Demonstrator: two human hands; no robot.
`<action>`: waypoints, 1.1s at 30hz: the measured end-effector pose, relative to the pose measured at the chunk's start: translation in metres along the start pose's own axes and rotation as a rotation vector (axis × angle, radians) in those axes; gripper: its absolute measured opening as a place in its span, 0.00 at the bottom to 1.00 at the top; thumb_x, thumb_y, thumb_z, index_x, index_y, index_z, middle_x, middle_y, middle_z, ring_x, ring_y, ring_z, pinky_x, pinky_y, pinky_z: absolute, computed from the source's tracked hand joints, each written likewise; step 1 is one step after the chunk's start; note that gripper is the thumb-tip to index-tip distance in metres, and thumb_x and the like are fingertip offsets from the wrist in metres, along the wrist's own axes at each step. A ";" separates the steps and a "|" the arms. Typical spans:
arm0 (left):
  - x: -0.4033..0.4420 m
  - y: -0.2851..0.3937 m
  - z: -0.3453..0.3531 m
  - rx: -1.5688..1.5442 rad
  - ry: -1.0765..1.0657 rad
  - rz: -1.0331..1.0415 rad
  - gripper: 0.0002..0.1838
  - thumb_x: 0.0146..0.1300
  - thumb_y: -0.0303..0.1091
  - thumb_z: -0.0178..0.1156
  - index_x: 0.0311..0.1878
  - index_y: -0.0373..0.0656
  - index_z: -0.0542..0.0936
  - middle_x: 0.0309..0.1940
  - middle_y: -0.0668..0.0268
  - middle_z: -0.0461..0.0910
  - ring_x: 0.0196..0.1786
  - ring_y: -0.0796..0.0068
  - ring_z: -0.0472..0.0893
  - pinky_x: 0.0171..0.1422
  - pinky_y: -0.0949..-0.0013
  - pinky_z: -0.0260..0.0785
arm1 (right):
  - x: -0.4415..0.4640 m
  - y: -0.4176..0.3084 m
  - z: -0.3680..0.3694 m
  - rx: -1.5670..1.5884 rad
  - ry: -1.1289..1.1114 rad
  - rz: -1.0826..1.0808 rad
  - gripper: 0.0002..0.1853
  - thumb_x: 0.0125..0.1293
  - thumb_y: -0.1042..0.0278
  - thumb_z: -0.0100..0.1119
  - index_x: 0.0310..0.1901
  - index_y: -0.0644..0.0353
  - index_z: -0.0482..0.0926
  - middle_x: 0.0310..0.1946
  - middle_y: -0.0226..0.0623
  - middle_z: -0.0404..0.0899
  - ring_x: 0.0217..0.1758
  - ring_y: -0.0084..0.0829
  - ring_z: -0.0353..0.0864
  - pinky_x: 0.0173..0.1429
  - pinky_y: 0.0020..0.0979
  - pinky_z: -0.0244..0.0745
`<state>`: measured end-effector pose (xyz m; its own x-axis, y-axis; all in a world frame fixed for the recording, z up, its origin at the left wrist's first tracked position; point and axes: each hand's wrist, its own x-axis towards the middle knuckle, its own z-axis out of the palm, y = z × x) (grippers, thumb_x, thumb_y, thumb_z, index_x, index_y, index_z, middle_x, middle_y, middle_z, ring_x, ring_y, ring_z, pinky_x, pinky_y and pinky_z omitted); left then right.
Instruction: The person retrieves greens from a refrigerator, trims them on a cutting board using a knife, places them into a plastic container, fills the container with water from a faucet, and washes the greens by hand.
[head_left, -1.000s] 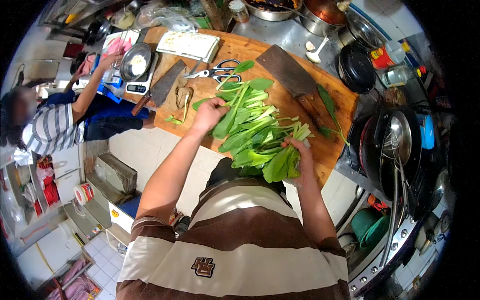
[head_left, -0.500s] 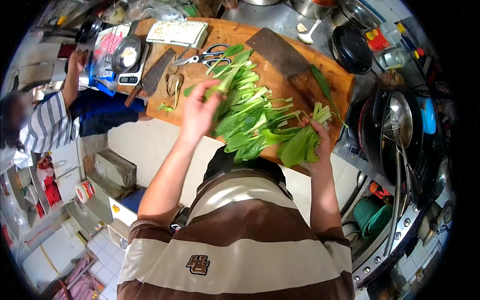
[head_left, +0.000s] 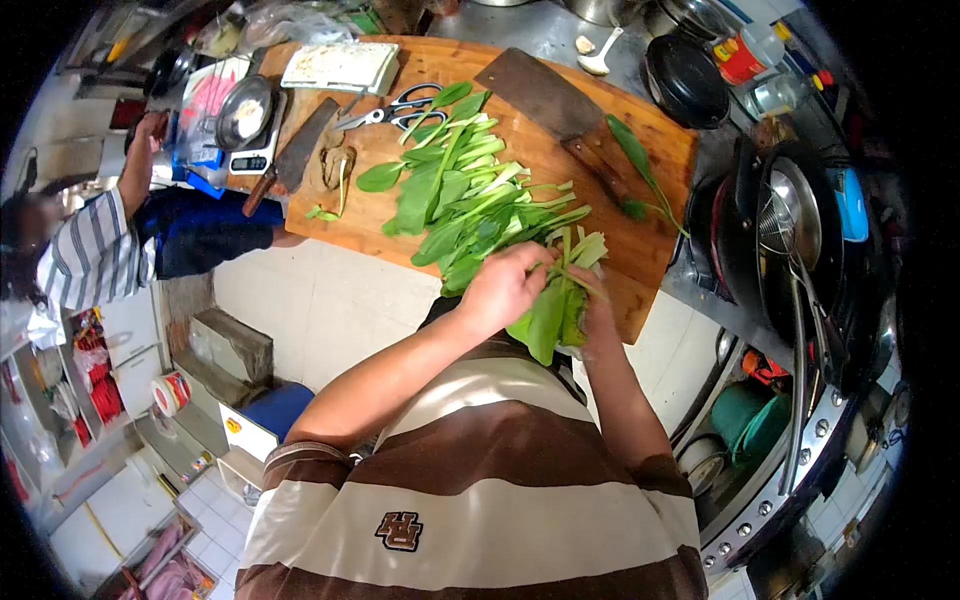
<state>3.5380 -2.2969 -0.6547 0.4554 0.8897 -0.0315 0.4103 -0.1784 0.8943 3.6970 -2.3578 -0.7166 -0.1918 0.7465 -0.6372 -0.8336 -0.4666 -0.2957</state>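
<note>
A bunch of leafy greens (head_left: 545,318) is gripped in my right hand (head_left: 600,312), its pale cut stems pointing up and away from me. My left hand (head_left: 505,290) is closed against the same bunch, fingers pinched on a stem beside my right hand. Beyond my hands, a row of loose greens (head_left: 450,190) lies across the wooden board (head_left: 400,150). Scissors (head_left: 395,112) rest past the row's far end. A broad cleaver (head_left: 540,95) lies on the board's right part, near a single leafy stalk (head_left: 638,160).
A second cleaver (head_left: 300,145), a scale (head_left: 255,160) with a metal pan, and a white tray (head_left: 340,67) are at the left. Black woks (head_left: 745,230) and bottles (head_left: 750,52) stand right. A person in a striped shirt (head_left: 95,245) is at the far left.
My left hand has moved from the far part of the greens, carrying a piece to the bunch in my right hand. My right hand has come slightly nearer my body.
</note>
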 end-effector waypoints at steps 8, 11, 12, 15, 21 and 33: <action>0.001 -0.003 0.002 -0.285 0.039 -0.520 0.08 0.60 0.28 0.57 0.41 0.36 0.76 0.38 0.55 0.83 0.35 0.59 0.80 0.41 0.65 0.72 | -0.003 0.008 0.034 -0.017 0.029 -0.189 0.22 0.59 0.68 0.56 0.56 0.63 0.73 0.49 0.37 0.79 0.51 0.31 0.78 0.57 0.33 0.73; -0.008 -0.009 0.005 -0.111 0.026 -0.330 0.06 0.62 0.29 0.57 0.40 0.37 0.76 0.38 0.57 0.83 0.27 0.67 0.77 0.36 0.68 0.71 | -0.003 0.008 0.039 -0.169 0.049 -0.227 0.21 0.58 0.68 0.59 0.54 0.62 0.74 0.46 0.35 0.79 0.49 0.30 0.78 0.55 0.32 0.73; -0.009 -0.009 0.005 -0.058 -0.014 -0.305 0.07 0.62 0.30 0.58 0.39 0.36 0.76 0.36 0.56 0.82 0.28 0.63 0.78 0.37 0.66 0.71 | -0.003 0.007 0.039 -0.235 0.062 -0.246 0.20 0.57 0.68 0.60 0.53 0.61 0.75 0.45 0.35 0.80 0.48 0.30 0.79 0.54 0.32 0.73; -0.004 -0.014 -0.006 0.168 0.075 -0.112 0.09 0.60 0.32 0.61 0.38 0.36 0.76 0.32 0.56 0.79 0.33 0.55 0.78 0.40 0.62 0.71 | -0.003 -0.006 0.041 -0.269 0.176 -0.177 0.16 0.56 0.66 0.63 0.47 0.60 0.76 0.40 0.33 0.80 0.44 0.28 0.79 0.51 0.31 0.74; 0.024 -0.040 -0.030 0.673 0.164 0.025 0.11 0.58 0.35 0.63 0.39 0.38 0.78 0.37 0.55 0.78 0.41 0.50 0.78 0.45 0.55 0.70 | -0.001 -0.028 0.054 -0.325 0.197 -0.188 0.13 0.57 0.65 0.63 0.42 0.60 0.77 0.35 0.33 0.80 0.38 0.26 0.79 0.43 0.28 0.75; 0.017 -0.008 -0.040 0.319 -0.003 -0.019 0.07 0.60 0.30 0.58 0.41 0.41 0.79 0.34 0.52 0.80 0.36 0.51 0.80 0.41 0.57 0.73 | 0.022 -0.027 0.067 -0.425 0.197 -0.134 0.14 0.54 0.70 0.66 0.42 0.61 0.78 0.31 0.32 0.80 0.35 0.27 0.79 0.42 0.29 0.75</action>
<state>3.5108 -2.2632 -0.6445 0.4470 0.8932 -0.0487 0.6460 -0.2847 0.7083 3.6803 -2.2973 -0.6746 0.0385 0.7287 -0.6837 -0.5510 -0.5553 -0.6229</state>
